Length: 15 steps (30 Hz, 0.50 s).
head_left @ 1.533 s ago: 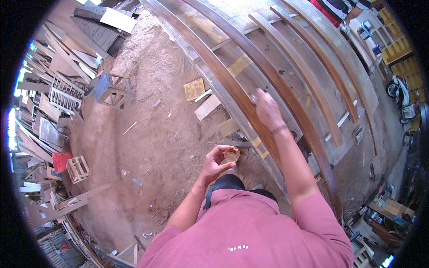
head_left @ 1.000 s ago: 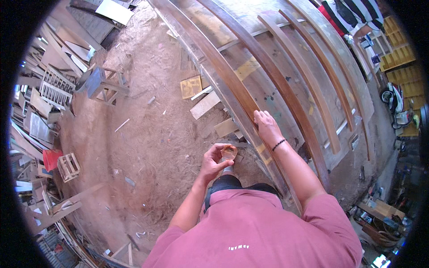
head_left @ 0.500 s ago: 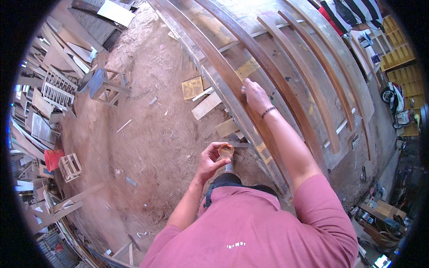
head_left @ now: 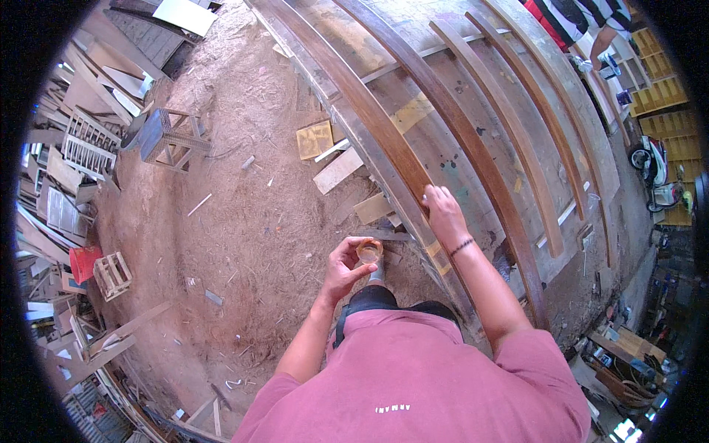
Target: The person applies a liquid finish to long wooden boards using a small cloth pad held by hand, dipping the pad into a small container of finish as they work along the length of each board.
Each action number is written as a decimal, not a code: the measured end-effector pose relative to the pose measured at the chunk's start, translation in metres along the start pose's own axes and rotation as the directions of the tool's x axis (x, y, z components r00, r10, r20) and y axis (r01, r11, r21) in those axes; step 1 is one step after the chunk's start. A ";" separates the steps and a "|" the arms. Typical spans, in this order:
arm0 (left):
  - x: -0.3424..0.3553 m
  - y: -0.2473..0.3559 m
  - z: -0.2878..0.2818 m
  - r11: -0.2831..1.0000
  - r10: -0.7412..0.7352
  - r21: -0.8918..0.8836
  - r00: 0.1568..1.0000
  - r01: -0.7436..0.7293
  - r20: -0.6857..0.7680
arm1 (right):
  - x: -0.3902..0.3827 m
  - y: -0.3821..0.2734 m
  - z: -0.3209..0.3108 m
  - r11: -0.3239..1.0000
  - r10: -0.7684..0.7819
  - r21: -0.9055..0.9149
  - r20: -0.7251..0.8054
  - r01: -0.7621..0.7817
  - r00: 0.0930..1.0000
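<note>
My left hand (head_left: 346, 270) pinches a small round cup (head_left: 369, 251) by its sides, its rim stained orange-brown; what lies inside is hard to make out. My right hand (head_left: 444, 215), with a dark beaded bracelet at the wrist, rests on the nearest brown wooden strip (head_left: 377, 118). Its fingers are curled together, and whatever they grip is hidden beneath them. This strip lies lengthwise along the left side of a worktable (head_left: 480, 136). Beside it to the right is another dark brown strip (head_left: 458, 111), then a paler wooden strip (head_left: 506, 133) and further brown ones.
Wood offcuts (head_left: 338, 171) lie by the table's left edge. A small wooden stool (head_left: 173, 140) stands on the dirt floor at the left, with a red bucket (head_left: 86, 263) and a crate (head_left: 114, 275) further down. Another person (head_left: 583, 26) works at the far right, near a parked motorbike (head_left: 656, 173).
My right hand has slid toward me along the nearest strip, its elbow bending more. My left hand still holds the cup in nearly the same place.
</note>
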<state>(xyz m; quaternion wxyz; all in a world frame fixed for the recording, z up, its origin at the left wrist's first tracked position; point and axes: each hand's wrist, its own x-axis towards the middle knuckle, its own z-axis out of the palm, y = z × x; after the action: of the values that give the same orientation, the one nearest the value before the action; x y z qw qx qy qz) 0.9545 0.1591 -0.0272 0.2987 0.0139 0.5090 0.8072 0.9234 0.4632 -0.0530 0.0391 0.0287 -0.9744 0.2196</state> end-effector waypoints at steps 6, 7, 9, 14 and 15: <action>0.001 0.005 -0.004 1.000 0.013 -0.026 1.000 -0.013 -0.002 | 0.093 -0.011 0.020 0.993 -0.093 -0.077 -0.051 0.089 0.994; 0.001 0.007 -0.003 1.000 0.017 -0.023 1.000 -0.017 -0.001 | 0.107 -0.011 0.021 0.995 -0.081 -0.061 -0.072 0.077 0.994; -0.001 0.011 -0.003 1.000 0.012 -0.007 1.000 -0.012 0.000 | 0.125 -0.014 0.017 0.997 -0.074 -0.040 -0.097 0.071 0.993; -0.005 0.009 -0.009 0.999 0.050 0.022 0.999 -0.050 -0.022 | 0.110 -0.023 -0.008 0.841 0.266 0.495 -0.026 -0.219 0.964; -0.006 0.010 -0.008 0.999 0.045 0.014 0.999 -0.045 -0.021 | 0.093 -0.020 -0.015 0.743 0.331 0.609 0.024 -0.277 0.943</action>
<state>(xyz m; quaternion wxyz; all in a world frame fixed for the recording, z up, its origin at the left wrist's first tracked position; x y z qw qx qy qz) 0.9521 0.1465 -0.0211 0.2746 0.0187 0.5173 0.8103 0.8328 0.4482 -0.0228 0.0331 -0.1288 -0.8417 0.5233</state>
